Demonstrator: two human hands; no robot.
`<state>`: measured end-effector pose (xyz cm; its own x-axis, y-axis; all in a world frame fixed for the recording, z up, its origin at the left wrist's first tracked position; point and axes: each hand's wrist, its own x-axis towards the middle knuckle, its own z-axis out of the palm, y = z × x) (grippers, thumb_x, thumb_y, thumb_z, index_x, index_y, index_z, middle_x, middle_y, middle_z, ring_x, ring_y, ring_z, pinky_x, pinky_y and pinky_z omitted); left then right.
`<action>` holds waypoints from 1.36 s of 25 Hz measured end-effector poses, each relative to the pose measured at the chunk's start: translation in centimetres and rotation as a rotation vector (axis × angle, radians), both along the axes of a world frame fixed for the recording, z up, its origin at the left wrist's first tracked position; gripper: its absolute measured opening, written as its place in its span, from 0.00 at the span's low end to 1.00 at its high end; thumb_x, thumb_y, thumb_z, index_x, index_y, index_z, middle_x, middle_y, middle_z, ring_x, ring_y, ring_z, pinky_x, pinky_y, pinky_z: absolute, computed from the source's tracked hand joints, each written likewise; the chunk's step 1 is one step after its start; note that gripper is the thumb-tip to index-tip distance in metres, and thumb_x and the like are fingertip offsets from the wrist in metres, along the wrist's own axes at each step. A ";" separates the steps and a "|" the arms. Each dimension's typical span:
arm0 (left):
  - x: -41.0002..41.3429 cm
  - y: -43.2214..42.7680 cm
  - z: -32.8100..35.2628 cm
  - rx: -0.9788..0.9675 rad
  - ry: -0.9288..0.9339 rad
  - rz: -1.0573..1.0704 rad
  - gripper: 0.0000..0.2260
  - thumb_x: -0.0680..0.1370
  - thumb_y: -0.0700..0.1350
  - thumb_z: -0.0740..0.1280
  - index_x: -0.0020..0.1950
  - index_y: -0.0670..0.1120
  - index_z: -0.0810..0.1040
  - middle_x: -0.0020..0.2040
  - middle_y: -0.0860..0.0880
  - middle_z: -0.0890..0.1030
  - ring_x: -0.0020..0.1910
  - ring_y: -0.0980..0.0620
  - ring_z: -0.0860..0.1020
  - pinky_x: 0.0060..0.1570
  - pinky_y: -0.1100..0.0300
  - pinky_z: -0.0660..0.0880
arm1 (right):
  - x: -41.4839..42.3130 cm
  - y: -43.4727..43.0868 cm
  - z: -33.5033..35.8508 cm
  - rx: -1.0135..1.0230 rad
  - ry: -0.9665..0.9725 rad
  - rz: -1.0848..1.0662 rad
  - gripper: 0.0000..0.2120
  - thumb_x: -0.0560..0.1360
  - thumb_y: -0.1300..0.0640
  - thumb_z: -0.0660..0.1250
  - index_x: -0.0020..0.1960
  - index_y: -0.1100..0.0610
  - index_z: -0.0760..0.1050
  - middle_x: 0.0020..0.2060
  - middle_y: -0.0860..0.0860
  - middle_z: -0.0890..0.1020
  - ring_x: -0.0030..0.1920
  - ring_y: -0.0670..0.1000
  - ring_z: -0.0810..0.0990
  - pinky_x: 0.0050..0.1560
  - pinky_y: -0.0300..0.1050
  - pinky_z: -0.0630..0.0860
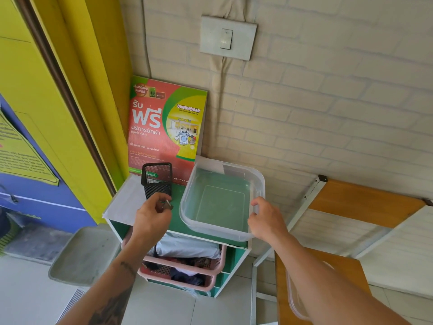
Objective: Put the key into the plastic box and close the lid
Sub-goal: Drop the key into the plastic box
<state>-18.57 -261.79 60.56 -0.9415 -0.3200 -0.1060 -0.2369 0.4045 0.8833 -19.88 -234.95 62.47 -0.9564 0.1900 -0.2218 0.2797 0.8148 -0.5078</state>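
Note:
A clear plastic box [199,221] stands open and empty on the green top of a small shelf unit [178,207]. My right hand [267,220] grips the box's right rim. My left hand [152,219] is closed on a small key [166,204] on a ring, held just left of the box, in front of a black mesh holder [157,180]. The box's clear lid [296,299] lies on a wooden table at the lower right, partly hidden by my right forearm.
A red laundry poster [164,127] leans against the brick wall behind the shelf. Pink baskets [185,268] with clothes fill the shelf below. A grey bin lid [84,254] lies on the floor to the left. A folded wooden table [365,202] leans at right.

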 end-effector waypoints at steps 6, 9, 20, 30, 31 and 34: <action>-0.9 1.5 2.9 0.185 0.180 0.022 0.07 0.76 0.39 0.65 0.49 0.49 0.80 0.33 0.50 0.75 0.31 0.52 0.69 0.31 0.62 0.68 | 0.1 0.0 0.3 -0.012 -0.004 0.008 0.21 0.78 0.66 0.60 0.69 0.54 0.68 0.61 0.56 0.77 0.49 0.53 0.76 0.46 0.47 0.78; -2.1 3.3 4.5 0.167 0.205 -0.042 0.04 0.76 0.43 0.67 0.49 0.49 0.80 0.34 0.51 0.76 0.31 0.53 0.72 0.35 0.59 0.72 | 0.1 0.0 0.3 -0.012 -0.017 0.009 0.22 0.77 0.66 0.60 0.69 0.53 0.68 0.58 0.54 0.77 0.48 0.54 0.77 0.46 0.48 0.79; -5.3 8.9 3.7 -0.116 -0.069 -0.335 0.09 0.77 0.40 0.65 0.50 0.52 0.81 0.37 0.50 0.80 0.33 0.51 0.75 0.34 0.62 0.74 | 0.2 0.1 0.4 -0.044 -0.009 0.026 0.19 0.77 0.65 0.63 0.66 0.53 0.69 0.50 0.51 0.74 0.47 0.54 0.80 0.41 0.44 0.78; -5.0 9.1 4.2 -0.138 -0.089 -0.348 0.18 0.76 0.36 0.59 0.61 0.50 0.79 0.34 0.52 0.76 0.29 0.55 0.73 0.28 0.64 0.71 | 0.1 0.3 0.2 -0.052 -0.015 0.044 0.20 0.77 0.64 0.63 0.68 0.54 0.67 0.51 0.51 0.75 0.47 0.53 0.80 0.36 0.41 0.73; -4.9 9.0 4.3 -0.142 -0.078 -0.340 0.17 0.76 0.37 0.59 0.60 0.50 0.80 0.35 0.53 0.78 0.30 0.55 0.74 0.29 0.64 0.72 | 0.1 0.4 0.1 -0.054 -0.016 0.048 0.20 0.77 0.64 0.63 0.68 0.54 0.67 0.51 0.51 0.76 0.47 0.53 0.80 0.36 0.41 0.73; -4.4 8.5 4.6 -0.146 -0.056 -0.321 0.15 0.78 0.38 0.59 0.58 0.50 0.80 0.41 0.52 0.81 0.32 0.54 0.76 0.31 0.64 0.73 | 0.1 0.4 0.0 -0.046 -0.005 0.052 0.20 0.77 0.62 0.63 0.67 0.53 0.67 0.49 0.52 0.78 0.44 0.52 0.80 0.33 0.41 0.71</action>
